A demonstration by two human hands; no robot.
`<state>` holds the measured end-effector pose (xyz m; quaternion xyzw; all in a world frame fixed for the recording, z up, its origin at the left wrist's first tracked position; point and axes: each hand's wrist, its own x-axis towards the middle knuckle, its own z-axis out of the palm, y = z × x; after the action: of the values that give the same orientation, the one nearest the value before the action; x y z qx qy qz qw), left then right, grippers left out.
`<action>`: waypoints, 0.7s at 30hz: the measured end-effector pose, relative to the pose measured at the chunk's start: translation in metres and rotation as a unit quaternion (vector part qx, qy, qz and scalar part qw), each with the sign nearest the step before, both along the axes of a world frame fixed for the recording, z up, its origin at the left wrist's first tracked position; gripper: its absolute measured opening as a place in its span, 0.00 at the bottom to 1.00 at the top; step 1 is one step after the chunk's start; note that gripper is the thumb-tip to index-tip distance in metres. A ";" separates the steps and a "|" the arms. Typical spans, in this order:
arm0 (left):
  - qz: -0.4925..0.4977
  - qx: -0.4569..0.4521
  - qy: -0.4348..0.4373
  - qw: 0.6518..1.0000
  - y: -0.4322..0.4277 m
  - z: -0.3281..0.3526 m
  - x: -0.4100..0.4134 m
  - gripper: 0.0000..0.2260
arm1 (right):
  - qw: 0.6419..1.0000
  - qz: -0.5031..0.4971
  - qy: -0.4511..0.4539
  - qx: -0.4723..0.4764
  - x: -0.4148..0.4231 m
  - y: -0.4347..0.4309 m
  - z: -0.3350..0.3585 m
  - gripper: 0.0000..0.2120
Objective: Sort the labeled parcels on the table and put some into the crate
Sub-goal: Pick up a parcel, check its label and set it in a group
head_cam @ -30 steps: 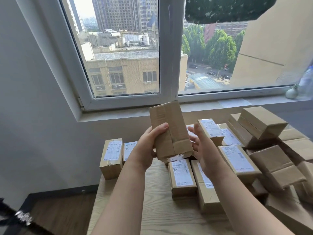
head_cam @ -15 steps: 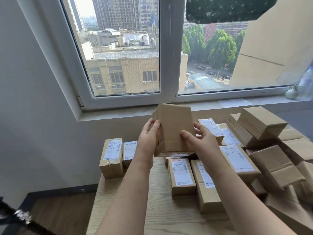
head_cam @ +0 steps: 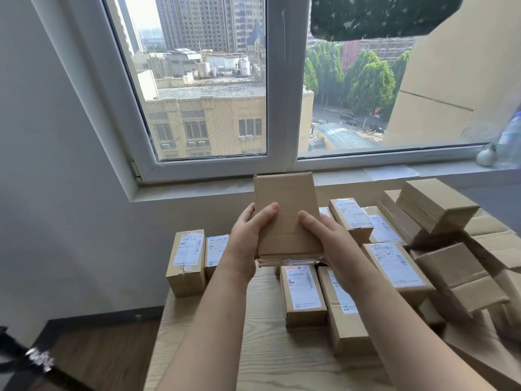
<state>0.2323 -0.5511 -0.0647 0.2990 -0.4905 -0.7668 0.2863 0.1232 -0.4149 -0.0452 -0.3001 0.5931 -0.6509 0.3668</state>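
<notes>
**Both hands hold one parcel up over the table, plain face to camera.**

Nearest is the bare wooden table (head_cam: 253,356), then a row of label-up parcels (head_cam: 303,294) under the wrists. Above them the left hand (head_cam: 248,235) and right hand (head_cam: 329,238) each grip a side of the held parcel (head_cam: 286,210), thumbs across its near face. It is upright and clear of the table, with no label on the side shown. Two labelled boxes (head_cam: 187,261) stand at the left. A jumbled heap (head_cam: 456,275) crowds the right, many showing plain faces, probably unsorted. No crate is in view, so nothing shows as packed, and most of the job looks left. The heap leaves little set-down room on the right. Beyond, a small white vase (head_cam: 486,156) sits on the sill under the window.
</notes>
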 end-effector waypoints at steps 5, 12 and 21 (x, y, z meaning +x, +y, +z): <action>-0.003 0.005 0.007 1.000 0.001 0.003 0.000 0.52 | 1.000 -0.002 0.008 -0.009 -0.001 0.001 0.001 0.11; -0.012 -0.011 0.005 1.000 0.000 0.006 0.000 0.50 | 1.000 -0.003 0.028 0.000 -0.001 0.003 0.007 0.23; -0.046 0.075 0.046 0.995 0.005 0.014 0.011 0.29 | 0.995 -0.013 -0.098 0.032 -0.008 0.006 0.019 0.20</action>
<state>0.2434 -0.5462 -0.0503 0.2614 -0.4314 -0.8264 0.2500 0.1153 -0.4091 -0.0265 -0.2150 0.5786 -0.6629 0.4238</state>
